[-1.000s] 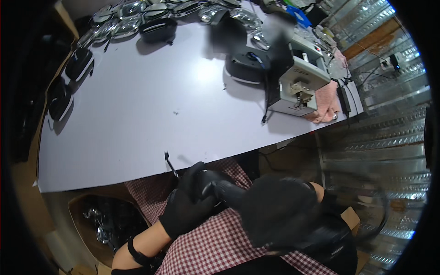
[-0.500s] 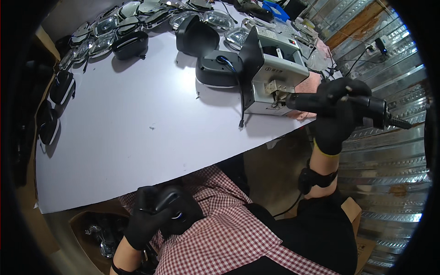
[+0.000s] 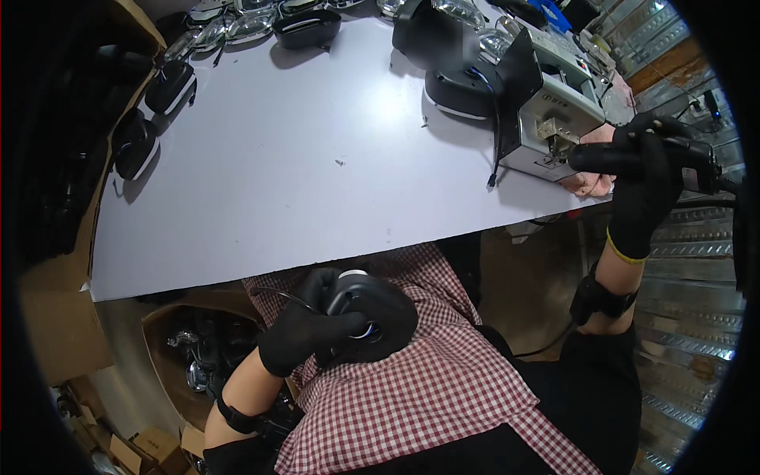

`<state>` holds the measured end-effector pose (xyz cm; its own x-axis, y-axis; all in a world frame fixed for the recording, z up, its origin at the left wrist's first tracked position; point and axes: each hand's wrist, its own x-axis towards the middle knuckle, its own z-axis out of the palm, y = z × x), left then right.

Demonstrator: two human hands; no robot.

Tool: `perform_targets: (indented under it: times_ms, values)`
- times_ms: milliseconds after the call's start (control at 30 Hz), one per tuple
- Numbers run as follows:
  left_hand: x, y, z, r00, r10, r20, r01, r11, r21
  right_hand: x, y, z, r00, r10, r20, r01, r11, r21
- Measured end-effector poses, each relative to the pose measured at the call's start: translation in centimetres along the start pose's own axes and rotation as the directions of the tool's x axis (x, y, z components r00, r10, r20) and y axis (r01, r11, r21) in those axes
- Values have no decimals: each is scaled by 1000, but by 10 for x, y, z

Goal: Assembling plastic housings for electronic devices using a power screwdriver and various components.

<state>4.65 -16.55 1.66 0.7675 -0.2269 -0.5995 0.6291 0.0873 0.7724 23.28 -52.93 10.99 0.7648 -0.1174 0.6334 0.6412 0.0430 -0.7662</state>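
Observation:
Over my lap, my left hand is closed around a black plastic housing, shaped like a vehicle side mirror. The thumb lies by a round opening in it where a bit of blue wire shows, and a thin dark cable runs off to the left. On the right, my right hand grips a black electric screwdriver held level. Its nose points at the metal outlet of a grey box-shaped screw feeder; whether they touch I cannot tell.
Beside the feeder lies a black housing with a hanging cable. Several similar housings and clear-faced units line the white table's far and left edges. Below the table sits an open carton of parts. Corrugated metal sheeting stands at right.
My view has shifted, so the table and feeder sit farther right and higher. The housing in my left hand shows more of its face. The screwdriver's nose stays at the feeder's outlet.

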Motion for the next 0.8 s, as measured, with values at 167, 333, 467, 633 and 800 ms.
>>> perform_targets:
  times_ms: [167,333,467,633,800]
  values:
    - [6,3,16,983,154,103,-140,981,-134,-49,-26,30,972,226,-59,-180,888,423]
    - [17,-19,36,980,175,95,-156,971,-181,-96,-56,67,918,-62,393,-229,726,649]
    - [20,-29,39,986,160,48,-151,978,-146,-100,-59,108,842,-201,501,-186,763,619]
    - [20,-34,43,973,231,-2,-231,972,-40,-96,-46,116,724,-355,591,-266,647,715]
    - [16,-29,41,965,259,32,-259,966,6,-103,-46,124,722,-338,604,-259,678,688]
